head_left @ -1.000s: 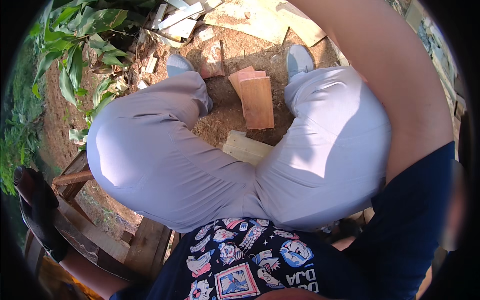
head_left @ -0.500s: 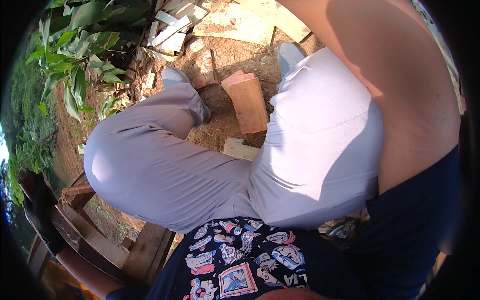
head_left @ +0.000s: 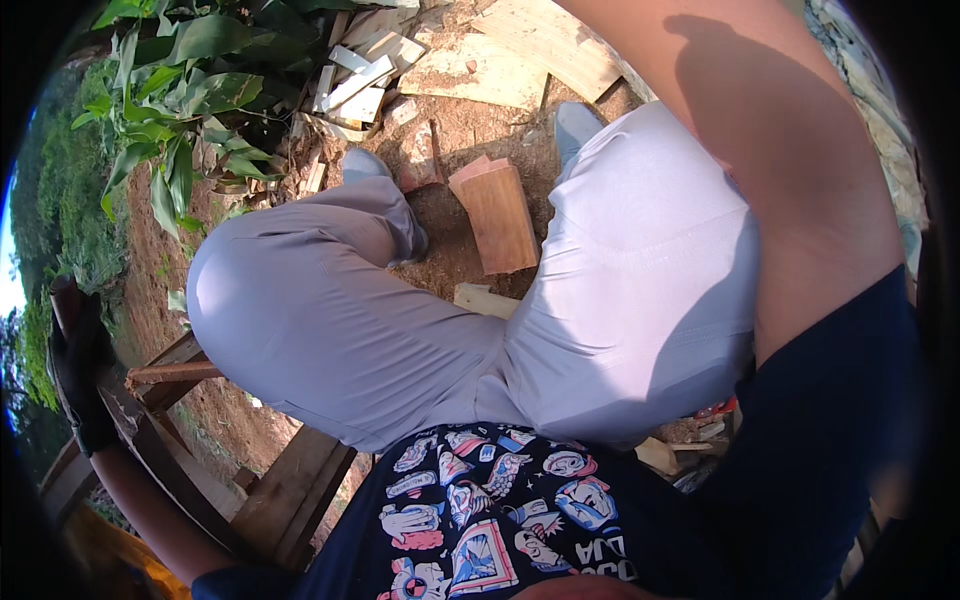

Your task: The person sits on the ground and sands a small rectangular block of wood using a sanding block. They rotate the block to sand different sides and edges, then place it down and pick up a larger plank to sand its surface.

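Observation:
My left hand (head_left: 80, 365), in a black glove, is out at the far left beside the wooden frame. Its fingers are closed around a brown handle-like piece (head_left: 67, 300), whose rounded end sticks out at the top; the rest of it is hidden. My right arm (head_left: 790, 150) reaches forward past the upper edge, and its hand is out of view. On the ground between my feet lies a small stack of reddish-brown wood blocks (head_left: 498, 220). A single reddish block (head_left: 420, 158) rests near my left foot.
Flat pale boards (head_left: 475, 72) lie ahead, with a heap of white wood offcuts (head_left: 362, 80) beside leafy plants (head_left: 190, 100). A rough wooden frame (head_left: 290, 495) stands at my left. A pale wood scrap (head_left: 485, 300) sits between my legs.
My left hand has risen slightly with the brown handle-like piece still in it. The view has shifted a little, and my right arm stays stretched forward.

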Demonstrator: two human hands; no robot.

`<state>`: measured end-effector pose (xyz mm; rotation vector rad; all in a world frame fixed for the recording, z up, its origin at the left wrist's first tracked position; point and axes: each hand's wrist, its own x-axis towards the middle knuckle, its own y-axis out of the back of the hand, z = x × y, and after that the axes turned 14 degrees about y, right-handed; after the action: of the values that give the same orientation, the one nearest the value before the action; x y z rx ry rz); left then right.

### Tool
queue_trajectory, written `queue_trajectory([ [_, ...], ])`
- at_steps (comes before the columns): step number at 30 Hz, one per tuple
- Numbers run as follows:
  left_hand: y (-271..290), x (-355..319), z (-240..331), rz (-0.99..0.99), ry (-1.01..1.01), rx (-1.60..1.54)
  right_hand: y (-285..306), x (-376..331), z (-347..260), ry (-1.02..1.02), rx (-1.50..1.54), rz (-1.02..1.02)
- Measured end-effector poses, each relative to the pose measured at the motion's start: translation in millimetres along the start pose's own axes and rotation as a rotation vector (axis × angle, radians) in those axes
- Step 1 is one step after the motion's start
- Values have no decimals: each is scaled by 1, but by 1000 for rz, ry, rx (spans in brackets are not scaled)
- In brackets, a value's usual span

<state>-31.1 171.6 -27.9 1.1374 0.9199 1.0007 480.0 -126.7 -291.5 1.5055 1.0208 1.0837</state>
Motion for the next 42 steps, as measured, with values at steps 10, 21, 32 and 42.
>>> queue_trajectory([
  [10, -11, 10, -5, -44, -84, -14, 68, -52, -19, 5, -5, -58],
  [21, -29, -219, 137, 188, -348, 84, 79, -70, 11, -81, -28, -21],
  [32, -174, -385, -20, -157, 174, -317, 80, -99, 42, -35, 73, -203],
  [42, -320, -429, -249, -547, 690, 72, 52, -129, 56, -247, 150, -319],
])
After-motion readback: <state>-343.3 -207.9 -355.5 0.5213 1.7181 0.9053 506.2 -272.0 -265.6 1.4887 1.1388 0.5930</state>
